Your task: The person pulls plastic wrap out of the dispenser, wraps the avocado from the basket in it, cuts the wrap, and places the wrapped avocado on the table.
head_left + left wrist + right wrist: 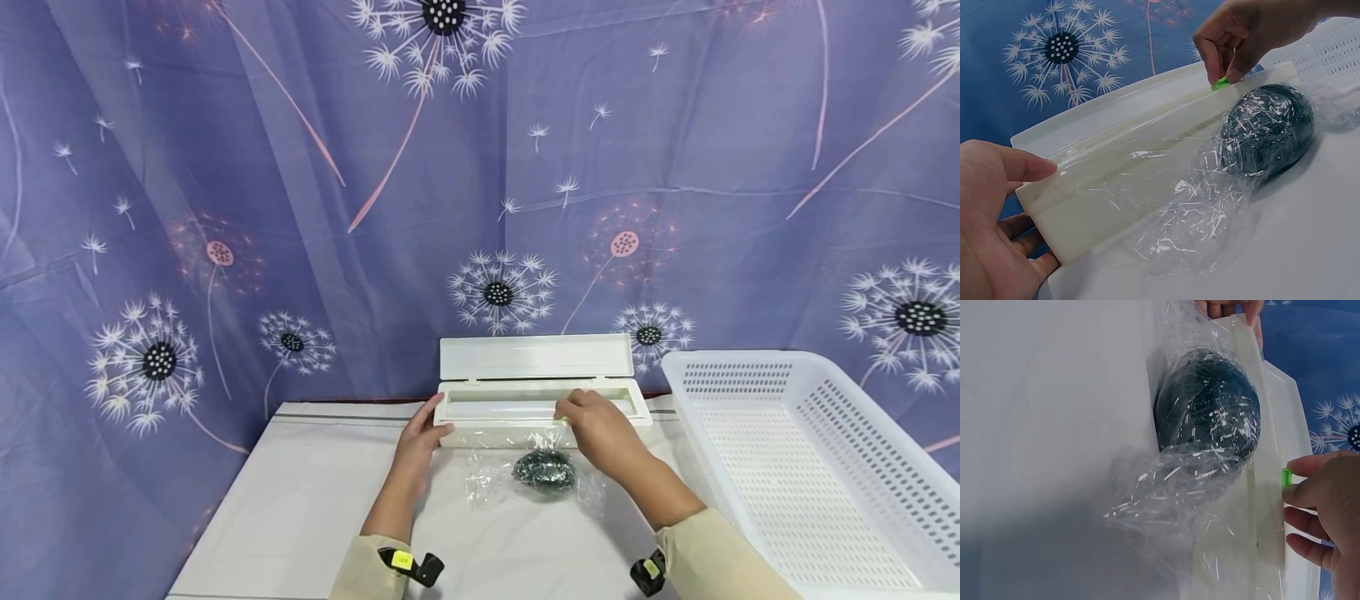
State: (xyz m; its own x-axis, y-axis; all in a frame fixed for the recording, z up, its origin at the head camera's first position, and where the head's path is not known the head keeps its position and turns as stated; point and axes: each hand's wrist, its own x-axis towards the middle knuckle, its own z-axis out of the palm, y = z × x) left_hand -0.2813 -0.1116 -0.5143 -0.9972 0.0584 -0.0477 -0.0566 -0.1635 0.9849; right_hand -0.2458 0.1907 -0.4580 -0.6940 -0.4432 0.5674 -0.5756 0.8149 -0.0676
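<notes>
A white cling film dispenser [480,438] stands on the table with its lid [536,358] flipped up and a roll of film [495,408] inside. My left hand [415,450] grips its left end, thumb over the top edge and fingers around the side. My right hand [603,433] pinches a small green slide cutter [1286,477] on the dispenser's front top edge, right of the middle. Just in front lies a dark green oval object [1269,128], wrapped in clear cling film [1191,225]. Loose film spreads out at both its sides and reaches up the dispenser's front.
A large white perforated plastic basket [817,492] sits to the right, beside my right forearm. A white cloth covers the table [300,492]. Behind hangs a blue-purple curtain [375,275] with a dandelion print, close behind the dispenser.
</notes>
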